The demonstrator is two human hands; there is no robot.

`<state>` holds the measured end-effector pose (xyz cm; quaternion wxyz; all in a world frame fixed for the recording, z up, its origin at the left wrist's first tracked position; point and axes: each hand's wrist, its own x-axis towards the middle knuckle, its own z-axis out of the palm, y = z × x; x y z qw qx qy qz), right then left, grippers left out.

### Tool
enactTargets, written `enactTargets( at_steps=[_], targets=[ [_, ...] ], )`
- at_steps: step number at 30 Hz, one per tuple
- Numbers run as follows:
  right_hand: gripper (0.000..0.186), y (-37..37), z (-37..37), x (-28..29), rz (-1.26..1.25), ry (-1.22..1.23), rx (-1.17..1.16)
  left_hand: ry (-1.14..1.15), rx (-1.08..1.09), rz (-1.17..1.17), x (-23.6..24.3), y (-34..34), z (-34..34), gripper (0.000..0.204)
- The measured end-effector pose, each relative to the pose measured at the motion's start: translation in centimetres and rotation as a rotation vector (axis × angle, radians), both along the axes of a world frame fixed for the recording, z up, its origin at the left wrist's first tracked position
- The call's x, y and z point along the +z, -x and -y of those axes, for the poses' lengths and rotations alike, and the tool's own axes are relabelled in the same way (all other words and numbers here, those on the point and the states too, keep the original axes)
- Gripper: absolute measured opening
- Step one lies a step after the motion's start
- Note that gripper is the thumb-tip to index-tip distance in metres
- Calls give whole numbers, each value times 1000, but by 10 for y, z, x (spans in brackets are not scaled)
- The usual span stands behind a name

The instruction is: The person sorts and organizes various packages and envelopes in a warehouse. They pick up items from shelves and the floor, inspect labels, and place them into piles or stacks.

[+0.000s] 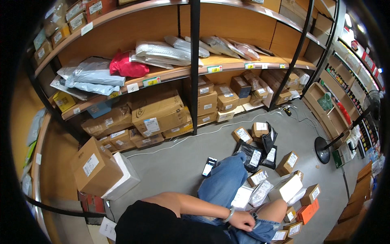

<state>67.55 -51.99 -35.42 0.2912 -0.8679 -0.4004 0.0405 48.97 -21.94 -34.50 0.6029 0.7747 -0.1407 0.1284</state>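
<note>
My left hand (242, 221) reaches across to the right, over my denim-covered legs, with a pale bracelet (230, 214) on its wrist. Its fingers curl downward, and what they hold, if anything, is hidden. Right beside the fingers shows a dark watch (254, 216), apparently on my right wrist; the fingers of my right hand are hidden. Close to the hands lie a clear plastic-wrapped package (261, 192), a white sheet (241, 197) and an open white box (286, 188). A phone (209, 166) with a lit screen rests on the floor left of my raised knee.
Labelled cartons (287, 163), black mailer bags (253, 157) and an orange packet (308, 212) crowd the floor at right. Shelves (227, 65) of parcels stand ahead. A large carton (96, 166) leans at left. A white cable (174, 143) crosses the floor toward a fan base (322, 150).
</note>
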Motion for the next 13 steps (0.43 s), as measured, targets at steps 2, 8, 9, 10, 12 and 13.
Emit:
enactTargets(
  at_steps=[2, 8, 9, 10, 12, 13],
  targets=[
    [39, 13, 16, -35, 144, -280, 185, -59, 87, -39, -20, 29, 11, 23],
    [37, 35, -46, 40, 272, -190, 131, -599, 697, -228, 21, 83, 11, 51],
    [39, 27, -53, 46, 293, -232, 134, -659, 839, -220, 27, 85, 0, 55],
    [17, 20, -76, 42, 386, -449, 125, -714, 980, -211, 31, 86, -15, 60],
    [28, 31, -96, 77, 315, -275, 152, -733, 1251, -240, 49, 103, -40, 60],
    [34, 29, -104, 78, 255, -250, 187, -613, 1355, -239, 45, 109, -48, 63]
  ],
)
